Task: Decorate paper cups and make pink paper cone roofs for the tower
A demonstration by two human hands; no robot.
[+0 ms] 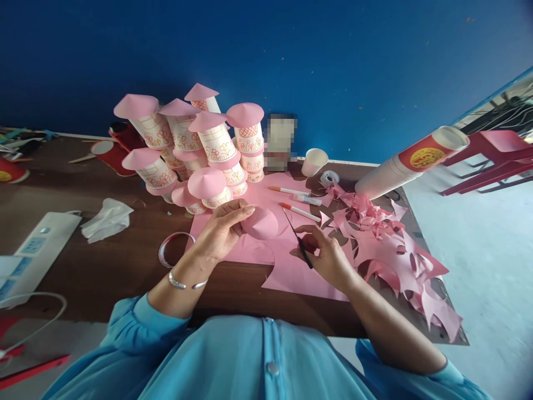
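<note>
Between the thumb and fingers of my left hand [227,230] is a round pink paper disc [263,223], held by its left edge. My right hand [327,253] grips a pair of scissors [300,241] by the dark handles, the blades pointing up and left, a little apart from the disc. Under both hands lie sheets of pink paper [300,278]. Just beyond them rest an orange marker [300,212], another marker [283,190] and a white tube [308,199]. Behind my left hand stand several drawn-on paper cups with pink cone roofs [216,147], stacked like towers.
Cut pink scraps [391,244] pile up on the right, near a leaning stack of paper cups [387,172]. A single white cup [314,163] and a tape roll [330,178] stand by the blue wall. Leftward lie another tape roll [164,253], a crumpled tissue [107,219] and a power strip [45,250].
</note>
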